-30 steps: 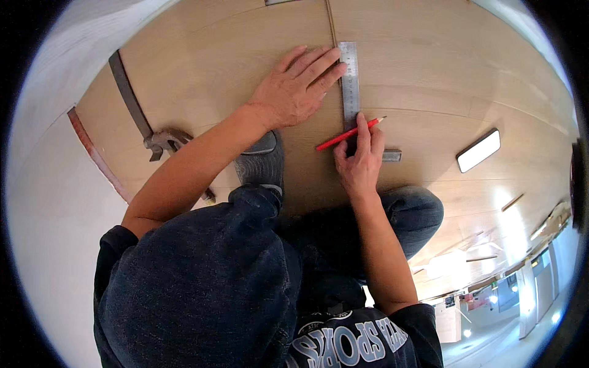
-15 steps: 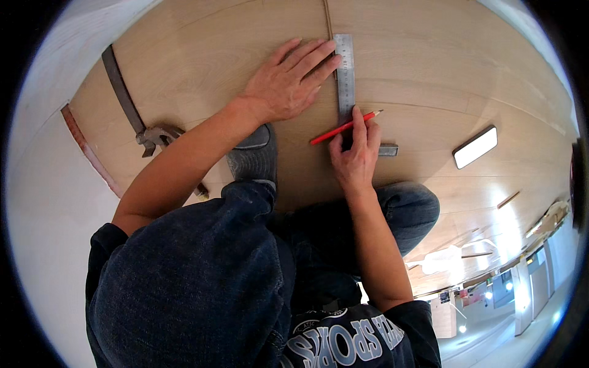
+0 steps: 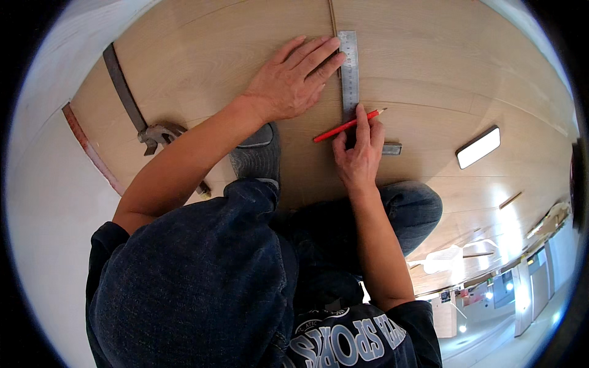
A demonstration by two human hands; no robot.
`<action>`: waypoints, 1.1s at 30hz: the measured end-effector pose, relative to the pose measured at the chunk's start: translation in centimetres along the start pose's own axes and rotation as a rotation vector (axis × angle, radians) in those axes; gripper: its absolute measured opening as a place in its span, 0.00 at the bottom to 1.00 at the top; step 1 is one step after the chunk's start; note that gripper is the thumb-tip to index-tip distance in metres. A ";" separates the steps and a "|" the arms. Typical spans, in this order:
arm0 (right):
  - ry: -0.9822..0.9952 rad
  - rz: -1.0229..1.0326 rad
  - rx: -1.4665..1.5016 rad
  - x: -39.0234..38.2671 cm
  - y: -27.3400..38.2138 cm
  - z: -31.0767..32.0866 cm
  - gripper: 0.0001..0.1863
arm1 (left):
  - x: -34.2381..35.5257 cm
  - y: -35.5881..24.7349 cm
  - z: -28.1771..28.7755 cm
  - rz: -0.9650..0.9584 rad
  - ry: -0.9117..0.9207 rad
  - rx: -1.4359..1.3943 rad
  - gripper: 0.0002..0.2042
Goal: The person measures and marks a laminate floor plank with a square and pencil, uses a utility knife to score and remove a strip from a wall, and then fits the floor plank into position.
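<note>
A try square with a marked steel blade (image 3: pixel 349 73) lies on the wooden floor. Its stock (image 3: pixel 391 149) shows on the right of my right hand, and the corner is hidden under that hand. My left hand (image 3: pixel 293 76) lies flat, fingers stretched, its fingertips at the blade's left edge and over a thin strip (image 3: pixel 334 17) on the floor. My right hand (image 3: pixel 359 153) holds a red pencil (image 3: pixel 334 132) slantwise across the blade, tip to the upper right. Its index finger reaches onto the lower blade.
A hammer (image 3: pixel 161 134) and a flat dark metal bar (image 3: pixel 123 83) lie on the left, partly behind my left forearm. A phone (image 3: pixel 478 147) with a bright screen rests on the right. Past it are a small wood strip (image 3: pixel 510 200) and a white wall (image 3: pixel 49 184) at far left.
The whole view has shifted very slightly. Both hands, the try square and the pencil keep the same places relative to one another.
</note>
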State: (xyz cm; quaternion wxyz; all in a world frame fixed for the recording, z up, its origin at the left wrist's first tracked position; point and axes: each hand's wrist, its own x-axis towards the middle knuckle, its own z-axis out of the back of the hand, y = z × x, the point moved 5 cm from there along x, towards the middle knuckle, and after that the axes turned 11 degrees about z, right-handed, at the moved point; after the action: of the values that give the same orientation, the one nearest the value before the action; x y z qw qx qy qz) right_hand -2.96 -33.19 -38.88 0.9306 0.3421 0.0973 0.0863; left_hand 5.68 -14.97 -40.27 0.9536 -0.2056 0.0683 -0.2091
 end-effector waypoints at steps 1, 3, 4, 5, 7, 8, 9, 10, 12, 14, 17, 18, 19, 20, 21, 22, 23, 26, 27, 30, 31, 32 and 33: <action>-0.011 0.016 -0.007 0.0 0.0 0.0 0.35 | 0.0 -0.1 0.1 0.000 -0.010 -0.008 0.34; -0.003 0.008 -0.009 0.0 0.0 -0.1 0.35 | -0.1 -0.4 -0.4 0.028 -0.025 0.035 0.32; 0.001 0.004 -0.010 0.0 0.0 -0.1 0.35 | -0.2 -0.5 -0.5 0.043 -0.032 0.057 0.32; 0.000 0.006 -0.007 0.0 0.0 -0.1 0.35 | -0.2 -0.6 -0.4 0.048 -0.030 0.050 0.31; -0.003 0.009 -0.002 0.0 0.0 -0.1 0.35 | -0.2 -0.8 -0.1 0.058 -0.026 0.035 0.30; -0.003 0.011 -0.009 0.1 0.0 -0.1 0.35 | -0.2 -0.8 -0.2 0.059 -0.018 0.033 0.31; -0.004 0.013 -0.016 0.1 0.1 -0.1 0.35 | -0.2 -0.8 -0.3 0.059 -0.010 0.031 0.31; -0.005 0.015 -0.024 0.1 0.1 -0.1 0.36 | -0.2 -0.7 -0.3 0.060 -0.002 0.028 0.31; 0.011 -0.005 -0.009 0.1 0.1 0.0 0.36 | -0.2 -0.7 -0.2 0.058 0.007 0.012 0.31; 0.008 -0.002 -0.011 0.2 0.1 -0.1 0.36 | -0.3 -0.6 -0.2 0.046 0.003 0.000 0.31; -0.020 0.028 -0.032 0.1 0.1 -0.2 0.36 | -0.6 -0.4 -0.5 0.029 -0.007 0.002 0.32; -0.030 0.032 -0.033 0.2 0.2 -0.1 0.35 | -0.6 -0.4 -0.6 0.032 -0.001 0.010 0.32; -0.039 0.036 -0.034 0.2 0.3 -0.1 0.35 | -0.6 -0.3 -0.7 0.035 0.004 0.018 0.32; -0.027 0.026 -0.036 0.2 0.3 -0.1 0.36 | -0.6 -0.3 -0.7 0.034 0.001 0.008 0.32; -0.014 0.017 -0.037 0.2 0.4 -0.1 0.36 | -0.7 -0.3 -0.7 0.034 -0.001 -0.003 0.32; -0.001 0.008 -0.039 0.3 0.4 -0.2 0.36 | -0.7 -0.2 -0.6 0.034 -0.004 -0.013 0.32; -0.002 0.009 -0.033 0.3 0.4 -0.1 0.36 | -0.7 -0.2 -0.7 0.033 -0.004 -0.021 0.32; 0.000 0.004 -0.025 0.2 0.2 -0.2 0.36 | -0.7 -0.1 -0.7 0.036 0.002 -0.047 0.32; 0.004 0.000 -0.029 0.2 0.2 -0.2 0.36 | -0.7 -0.2 -0.6 0.040 0.008 -0.057 0.32; 0.004 -0.011 -0.013 0.1 0.1 -0.2 0.36 | -0.7 -0.3 -0.5 0.041 0.025 -0.054 0.32; 0.002 -0.014 -0.003 0.0 0.1 -0.2 0.36 | -0.6 -0.3 -0.5 0.039 0.031 -0.048 0.32; -0.012 0.011 -0.017 0.0 0.1 -0.2 0.36 | -0.7 -0.3 -0.6 0.038 0.024 -0.030 0.32; -0.026 0.036 -0.031 0.0 0.1 -0.2 0.36 | -0.8 -0.2 -0.8 0.036 0.018 -0.013 0.32</action>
State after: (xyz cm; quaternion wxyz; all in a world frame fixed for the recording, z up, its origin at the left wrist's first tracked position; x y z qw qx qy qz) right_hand -2.98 -32.97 -39.01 0.9353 0.3305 0.0778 0.1002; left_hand 4.72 -15.13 -40.88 0.9552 -0.2085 0.0820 -0.1934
